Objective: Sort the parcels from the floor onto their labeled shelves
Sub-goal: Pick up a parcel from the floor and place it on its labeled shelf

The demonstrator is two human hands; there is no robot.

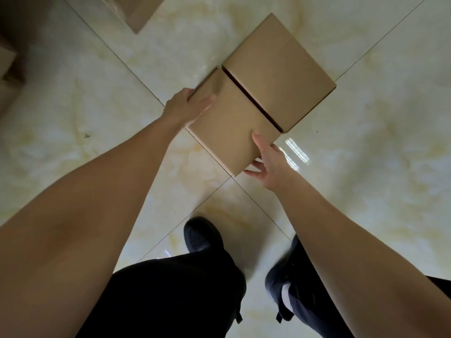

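Two plain brown cardboard parcels lie side by side on the glossy tiled floor (366, 167). The nearer parcel (229, 125) has my hands on two opposite sides. My left hand (190, 106) grips its left edge, fingers over the top and thumb around the side. My right hand (266, 162) holds its near right corner, thumb on top and fingers curled beneath. The farther parcel (278, 71) touches the nearer one along a dark seam and no hand is on it. No labels show on either top face.
Another cardboard box (136, 13) sits at the top left, cut off by the frame edge. More brown boxes (7, 71) stand in shadow at the far left. My two dark shoes (202, 237) are planted just below the parcels.
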